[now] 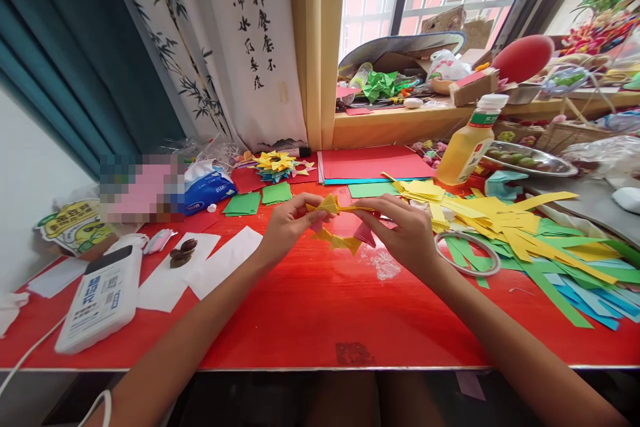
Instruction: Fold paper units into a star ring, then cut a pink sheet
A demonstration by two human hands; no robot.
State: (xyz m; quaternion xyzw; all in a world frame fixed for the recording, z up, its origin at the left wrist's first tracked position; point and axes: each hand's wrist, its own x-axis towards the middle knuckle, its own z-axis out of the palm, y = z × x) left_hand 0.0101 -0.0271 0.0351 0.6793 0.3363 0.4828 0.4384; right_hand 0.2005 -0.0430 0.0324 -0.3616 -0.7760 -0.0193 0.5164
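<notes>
The left hand [290, 224] was pinched closed on a ring of folded yellow and pink paper [343, 242], held up over the red table [300, 327]. The right hand [407, 230] had thumb and fingers drawn together on the ring's opposite side, though they hid exactly which fold they gripped. Beside the right wrist lay a pale tape roll [496, 259], then yellow strips [515, 230]; behind them stood a bottle [461, 150].

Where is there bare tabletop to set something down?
Widest: the red table from the folded paper to its near edge, between left forearm and right forearm, only marks showing. Narrower: between right forearm and green strips. Crowded: right, around white ring and yellow strips; left, around white box.
</notes>
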